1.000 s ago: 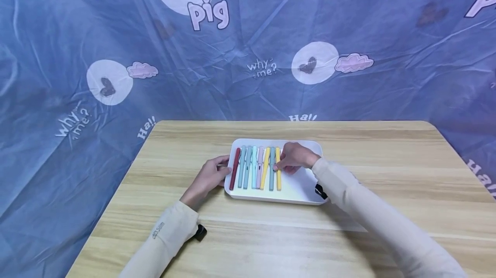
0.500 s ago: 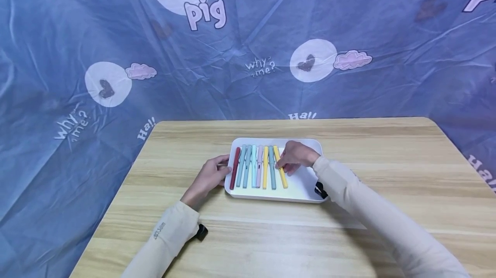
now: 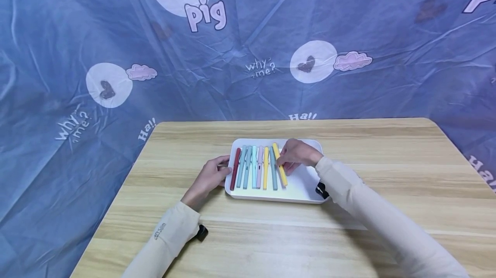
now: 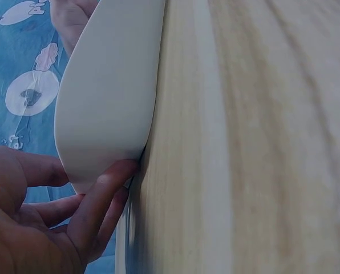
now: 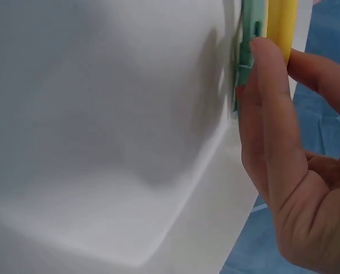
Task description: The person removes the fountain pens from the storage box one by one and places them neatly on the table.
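A white tray (image 3: pixel 271 197) lies on the wooden table with a row of capped pens in it. My left hand (image 3: pixel 209 177) grips its left end, thumb at the rim; the left wrist view shows fingers (image 4: pixel 104 194) against the tray's side. My right hand (image 3: pixel 298 154) pinches a yellow pen (image 3: pixel 280 165) at the row's right end, tilted and overlapping a blue-green pen (image 3: pixel 273 174). In the right wrist view the yellow pen (image 5: pixel 281 25) is between thumb and fingers. Leftward lie another yellow pen (image 3: pixel 265 168), a lilac pen (image 3: pixel 259 170), several bluish pens and a dark red pen (image 3: pixel 234 170).
The light wooden table (image 3: pixel 248 243) extends around the tray. Behind it hangs a blue printed cloth (image 3: pixel 232 88). Both forearms wear pale sleeves (image 3: pixel 372 209), and a black wrist device (image 3: pixel 321 190) is by the tray's right end.
My right hand has taken the right-end yellow pen, tilted it and raised it, so it now overlaps the blue-green pen. The other yellow pen has straightened. My left hand stays on the tray.
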`<state>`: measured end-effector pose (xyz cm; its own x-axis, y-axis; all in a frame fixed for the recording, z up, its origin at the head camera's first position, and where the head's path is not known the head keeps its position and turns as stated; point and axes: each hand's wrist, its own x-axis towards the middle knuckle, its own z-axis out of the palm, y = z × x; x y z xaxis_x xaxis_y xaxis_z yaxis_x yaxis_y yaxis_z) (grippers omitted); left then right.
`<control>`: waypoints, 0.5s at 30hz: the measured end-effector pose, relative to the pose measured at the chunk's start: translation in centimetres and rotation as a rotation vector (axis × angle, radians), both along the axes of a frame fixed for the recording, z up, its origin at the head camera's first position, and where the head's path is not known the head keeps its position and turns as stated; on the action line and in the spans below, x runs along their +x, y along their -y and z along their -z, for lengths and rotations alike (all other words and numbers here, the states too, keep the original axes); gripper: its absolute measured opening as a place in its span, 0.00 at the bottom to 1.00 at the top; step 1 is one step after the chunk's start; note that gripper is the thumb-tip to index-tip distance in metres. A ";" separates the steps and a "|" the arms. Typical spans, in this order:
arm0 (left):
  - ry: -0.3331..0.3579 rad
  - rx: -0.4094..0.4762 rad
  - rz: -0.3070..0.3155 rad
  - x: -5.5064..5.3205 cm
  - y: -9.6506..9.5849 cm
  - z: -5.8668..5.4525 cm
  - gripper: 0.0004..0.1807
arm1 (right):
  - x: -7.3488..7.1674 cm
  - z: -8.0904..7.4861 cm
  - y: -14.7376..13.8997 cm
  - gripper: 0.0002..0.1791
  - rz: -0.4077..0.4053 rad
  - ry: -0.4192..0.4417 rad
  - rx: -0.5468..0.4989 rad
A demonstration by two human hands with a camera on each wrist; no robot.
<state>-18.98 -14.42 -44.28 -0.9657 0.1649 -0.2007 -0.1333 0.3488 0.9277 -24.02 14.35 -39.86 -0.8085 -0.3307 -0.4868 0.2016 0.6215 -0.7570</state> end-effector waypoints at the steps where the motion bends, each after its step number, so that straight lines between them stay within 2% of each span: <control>1: 0.001 0.000 0.001 0.0 0.0 0.0 0.28 | 0.0 -0.1 0.0 0.08 -0.001 0.001 -0.015; 9: 0.005 -0.003 -0.001 -0.1 0.1 0.1 0.27 | -0.1 -0.6 -0.6 0.11 -0.011 0.004 -0.108; 15: 0.003 -0.011 -0.001 -0.2 0.0 0.1 0.27 | -0.1 -1.1 -0.7 0.11 0.004 -0.019 -0.110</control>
